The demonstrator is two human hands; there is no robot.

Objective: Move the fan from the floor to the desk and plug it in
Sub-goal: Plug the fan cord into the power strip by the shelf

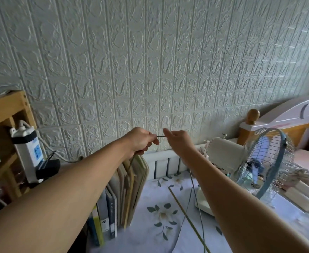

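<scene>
Both hands' fingers (154, 140) clamped on the fan (250, 165) cord (161, 136), taut between them above the desk (150, 225)

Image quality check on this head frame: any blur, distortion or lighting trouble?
Head view: wide-angle bending bows the wall lines; soft daylight, no glare; the cord between left hand and right hand is thin but readable; the fan is slightly soft.
</scene>
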